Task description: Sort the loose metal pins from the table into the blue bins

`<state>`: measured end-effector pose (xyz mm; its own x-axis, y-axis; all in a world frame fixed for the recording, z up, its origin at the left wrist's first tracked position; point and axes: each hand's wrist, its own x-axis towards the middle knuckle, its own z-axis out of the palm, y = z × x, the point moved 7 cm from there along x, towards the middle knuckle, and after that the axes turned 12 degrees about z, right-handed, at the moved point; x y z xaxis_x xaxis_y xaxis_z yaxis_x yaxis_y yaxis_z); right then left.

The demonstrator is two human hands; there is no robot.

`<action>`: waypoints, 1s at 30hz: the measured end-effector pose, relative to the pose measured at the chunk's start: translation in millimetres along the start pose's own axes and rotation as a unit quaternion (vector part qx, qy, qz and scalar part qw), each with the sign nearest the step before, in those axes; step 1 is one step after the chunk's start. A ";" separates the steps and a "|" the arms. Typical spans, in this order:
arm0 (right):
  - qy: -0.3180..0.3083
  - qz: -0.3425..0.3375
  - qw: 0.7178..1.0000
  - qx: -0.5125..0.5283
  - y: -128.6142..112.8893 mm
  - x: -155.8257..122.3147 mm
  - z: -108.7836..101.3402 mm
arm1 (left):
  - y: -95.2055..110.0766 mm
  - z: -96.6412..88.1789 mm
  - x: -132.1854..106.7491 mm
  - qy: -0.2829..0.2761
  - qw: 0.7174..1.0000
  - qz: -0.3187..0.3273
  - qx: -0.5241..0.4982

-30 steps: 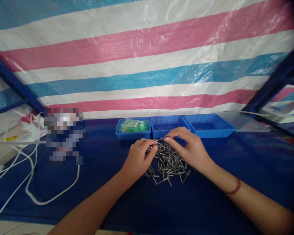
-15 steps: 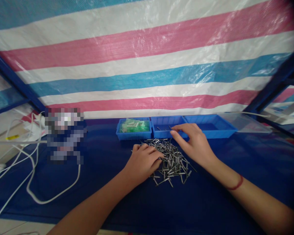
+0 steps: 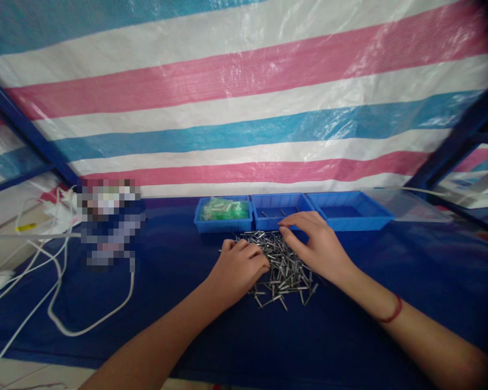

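A heap of small metal pins (image 3: 282, 268) lies on the dark blue table cover (image 3: 179, 281). My left hand (image 3: 238, 268) rests on the heap's left edge with its fingers curled in; what they hold is hidden. My right hand (image 3: 315, 244) lies over the heap's far right side, fingers stretched out and pointing left, just in front of the middle blue tray (image 3: 278, 209). That tray holds a few loose pins. The left blue tray (image 3: 223, 223) holds green parts. The right blue tray (image 3: 350, 210) looks bare inside.
A striped pink, white and blue tarpaulin (image 3: 244, 108) hangs right behind the trays. White cables (image 3: 61, 319) loop across the left of the table, next to a blurred-out object (image 3: 109, 222). Blue frame bars (image 3: 451, 146) stand at both sides.
My right hand reached to the middle tray half a second ago and has come back down onto the heap. My left hand slid back to the heap's left edge and curled.
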<state>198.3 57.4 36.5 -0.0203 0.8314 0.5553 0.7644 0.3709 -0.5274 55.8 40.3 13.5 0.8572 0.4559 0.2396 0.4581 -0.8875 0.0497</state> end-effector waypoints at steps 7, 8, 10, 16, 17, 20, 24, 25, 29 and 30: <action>-0.006 -0.007 1.000 -0.002 -3.2 -0.6 0.4 | -0.9 0.0 -0.8 0.001 1.000 -0.001 0.017; -0.006 -0.007 1.000 0.000 -4.0 -0.7 0.1 | -1.4 0.3 -1.1 0.001 1.000 -0.003 0.019; -0.006 -0.008 1.000 0.005 -5.2 -0.9 0.0 | -2.4 1.5 -1.6 -0.001 1.000 -0.006 0.023; -0.008 -0.008 1.000 0.010 -4.0 -1.7 1.9 | -1.5 -0.2 -0.3 0.009 0.999 -0.012 0.035; -0.007 -0.009 1.000 0.011 -4.1 -1.6 1.8 | -1.3 -1.9 0.0 0.016 0.999 -0.015 0.034; -0.001 -0.017 1.000 0.018 -7.6 -1.3 -1.0 | -2.4 -7.3 0.4 0.040 0.999 -0.026 0.022; -0.051 -0.055 0.996 0.052 -21.3 -3.8 0.5 | -10.6 -10.1 -1.4 0.074 0.995 -0.058 -0.029; -0.074 -0.066 0.993 0.059 -25.0 -5.3 2.9 | -13.6 -10.1 -2.2 0.084 0.993 -0.069 -0.047; -0.133 -0.092 0.985 0.053 -32.3 -11.4 12.5 | -24.4 -10.3 -5.3 0.122 0.982 -0.102 -0.100; -0.136 -0.093 0.985 0.047 -32.0 -12.1 13.9 | -26.1 -10.3 -5.8 0.125 0.981 -0.106 -0.103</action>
<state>165.1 41.2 37.8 -0.3374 0.8205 0.4615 0.6684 0.5540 -0.4963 36.5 60.1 20.8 0.6511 0.6243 0.4316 0.5405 -0.7806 0.3137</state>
